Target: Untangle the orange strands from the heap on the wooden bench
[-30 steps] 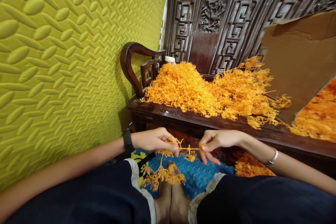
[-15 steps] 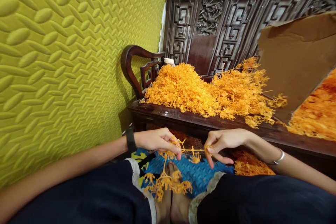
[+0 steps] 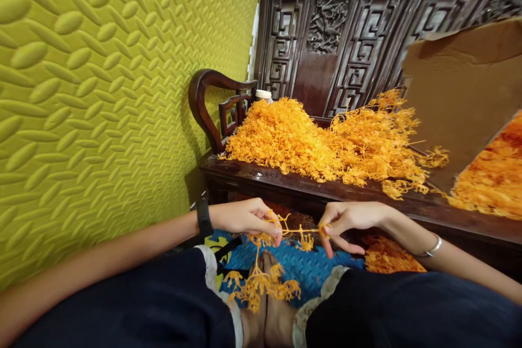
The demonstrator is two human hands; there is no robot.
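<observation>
Between my two hands stretches an orange plastic stem piece (image 3: 302,230) with small branching sprigs along it. My left hand (image 3: 255,219) is closed, pinching one end, and a larger cluster of orange branched sprigs (image 3: 261,283) dangles below it over my feet. The other end sits pinched between the thumb and forefinger of my right hand (image 3: 346,223), whose remaining fingers are spread loosely. Beyond both hands, a big heap of the same orange sprigs (image 3: 285,136) lies on a dark wooden bench (image 3: 261,174).
A brown cardboard sheet (image 3: 460,87) leans at the right, with more orange sprigs (image 3: 493,179) beside it. A white-lidded jar (image 3: 263,95) stands behind the heap near the curved armrest (image 3: 199,103). Yellow textured padding (image 3: 101,119) covers the left wall. A blue mat (image 3: 305,269) lies under my feet.
Almost nothing differs. Both hands keep their pinch on the stem, and the hanging cluster has swung slightly to the right.
</observation>
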